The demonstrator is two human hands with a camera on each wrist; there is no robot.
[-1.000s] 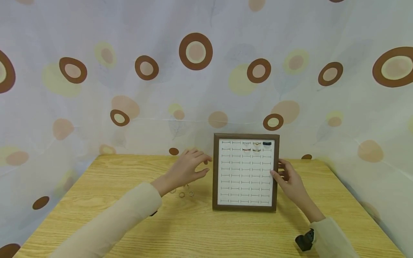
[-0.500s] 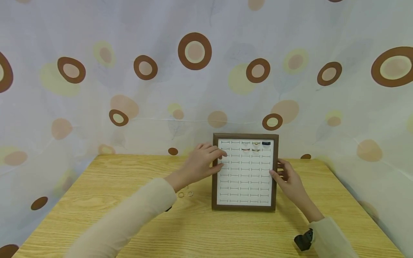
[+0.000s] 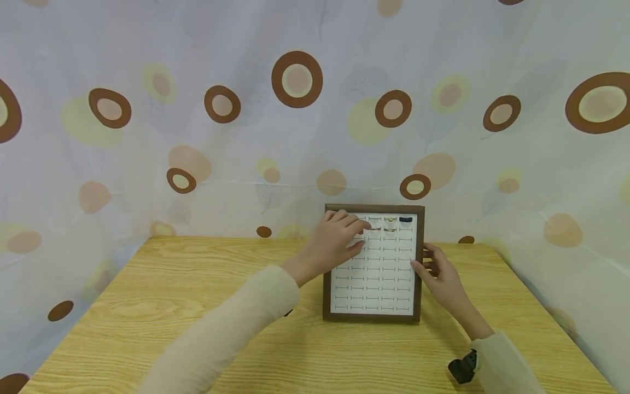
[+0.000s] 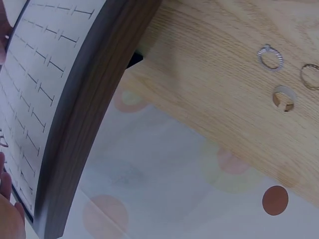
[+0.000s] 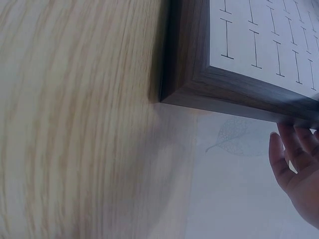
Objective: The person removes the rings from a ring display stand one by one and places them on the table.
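Your right hand steadies a brown-framed ring board standing on the wooden desk, its grip holding the right edge with thumb at the front and fingers reaching behind. Across the board's upper left, your left hand reaches with a part-spread grip, a gap showing between thumb and forefinger; the forefinger's tip is right beside a reddish ring, though whether the two touch cannot be told. That ring sits third from the left in the second row, a gold-toned ring to its right. Above them, a silver ring, a yellowish ring and a dark blue band fill the top row's three right-hand places. From your left wrist, a beaded silver ring, a wide ring and a thin gold-coloured ring lie near one another on the desk, well apart from the board. A black device shows at your right wrist, before a pale backdrop printed with brown circles
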